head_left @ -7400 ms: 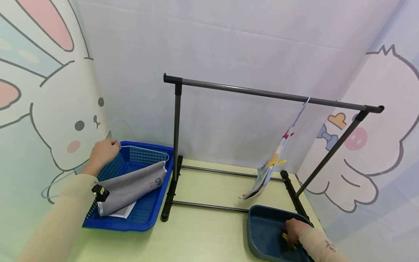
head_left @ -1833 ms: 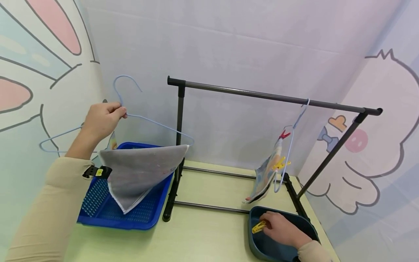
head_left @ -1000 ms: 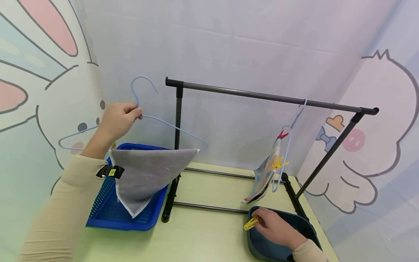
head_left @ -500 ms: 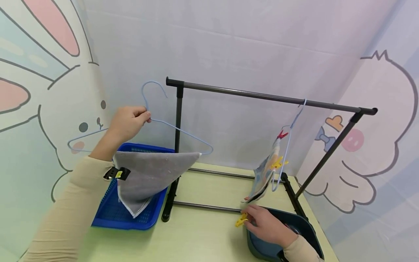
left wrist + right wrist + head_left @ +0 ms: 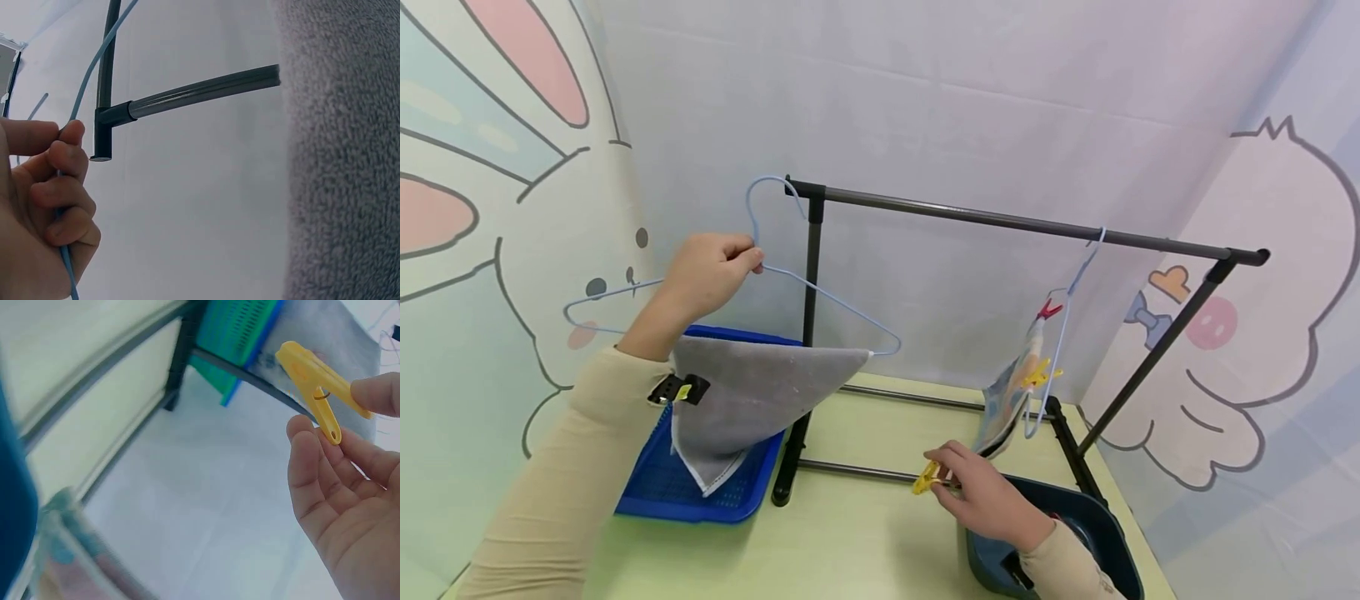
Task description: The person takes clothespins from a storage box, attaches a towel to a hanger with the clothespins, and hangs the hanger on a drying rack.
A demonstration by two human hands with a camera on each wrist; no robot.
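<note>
My left hand [image 5: 711, 273] pinches the neck of a light blue hanger [image 5: 842, 305], its hook beside the left end of the rack's bar [image 5: 940, 208]. A grey cloth [image 5: 760, 392] hangs slanted from the hanger, one corner pointing down. In the left wrist view the fingers [image 5: 65, 194] curl round the hanger's wire [image 5: 87, 75], with the cloth [image 5: 344, 150] at the right. My right hand [image 5: 988, 496] pinches a yellow clothespin [image 5: 927, 477] left of the dark bin; in the right wrist view the clothespin [image 5: 315, 384] sits between thumb and fingers.
Behind the grey cloth stands a blue basket [image 5: 647, 492]. A dark bin [image 5: 1120, 533] is at the lower right. A second hanger [image 5: 1060, 350] on the bar's right part bears a patterned cloth [image 5: 1007, 396] with red [image 5: 1049, 309] and yellow [image 5: 1040, 373] clothespins.
My left hand has moved right with the hanger and cloth, towards the rack's left end. From over the bin, my right hand has moved left and up with the yellow clothespin.
</note>
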